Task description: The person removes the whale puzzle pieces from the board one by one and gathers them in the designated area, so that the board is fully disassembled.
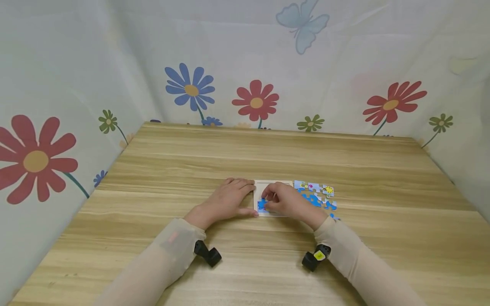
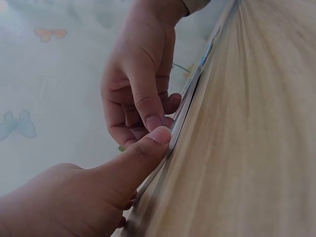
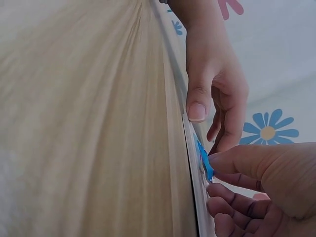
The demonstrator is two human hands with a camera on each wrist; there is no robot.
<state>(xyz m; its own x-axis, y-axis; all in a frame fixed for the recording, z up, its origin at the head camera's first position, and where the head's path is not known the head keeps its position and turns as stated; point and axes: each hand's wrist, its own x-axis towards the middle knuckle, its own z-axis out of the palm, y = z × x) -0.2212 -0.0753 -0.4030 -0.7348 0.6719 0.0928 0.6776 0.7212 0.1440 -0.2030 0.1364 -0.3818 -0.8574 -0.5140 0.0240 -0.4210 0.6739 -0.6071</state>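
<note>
A pale, shallow puzzle tray (image 1: 260, 185) lies on the table between both hands. My left hand (image 1: 228, 200) rests along its left side, fingers fairly straight, with the thumb touching the near-left corner. Over the tray's lower left part, my right hand (image 1: 286, 200) pinches a blue jigsaw piece (image 3: 205, 160) between thumb and fingers. Blue and light-coloured puzzle pieces (image 1: 261, 209) show in that corner, partly hidden by the right hand. In the left wrist view the left thumb (image 2: 143, 153) presses on the tray's edge, close to the right fingertips.
Several loose jigsaw pieces (image 1: 315, 199), blue with a yellow sun on one, lie just right of the tray. The wood-grain table (image 1: 229, 153) reaches back to a white curtain (image 1: 229, 51) printed with flowers and a butterfly.
</note>
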